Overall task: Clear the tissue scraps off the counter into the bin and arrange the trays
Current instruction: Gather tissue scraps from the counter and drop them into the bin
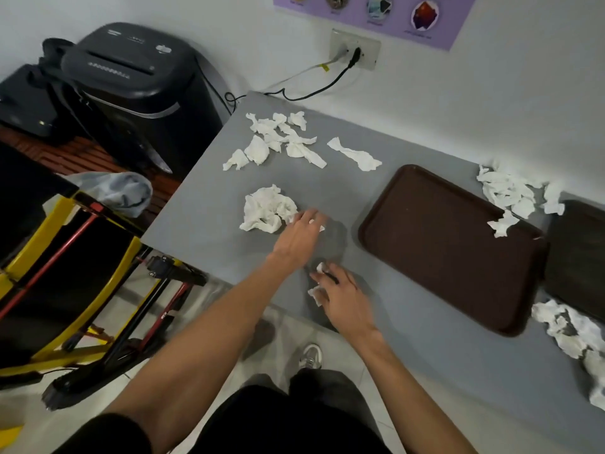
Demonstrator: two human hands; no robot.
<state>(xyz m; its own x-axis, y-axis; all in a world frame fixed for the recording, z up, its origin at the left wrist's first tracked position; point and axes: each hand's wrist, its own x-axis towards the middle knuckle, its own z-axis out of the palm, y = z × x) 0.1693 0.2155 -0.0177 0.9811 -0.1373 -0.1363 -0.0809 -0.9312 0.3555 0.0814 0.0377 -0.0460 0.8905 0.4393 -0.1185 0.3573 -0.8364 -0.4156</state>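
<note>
Both hands working the tabletop (203, 204) scraps!
Left hand (299, 235) reaching open beside the wad (266, 209) (nothing held); right hand (342, 298) pinching a scrap (320, 267).

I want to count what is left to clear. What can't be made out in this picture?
- Second tray, head view: cut off by the right edge.
- Tissue scraps at the near right: run past the right edge.
- Scraps under the right hand: mostly hidden by the fingers.
- Poster: cut by the top edge, text blurred.
</note>
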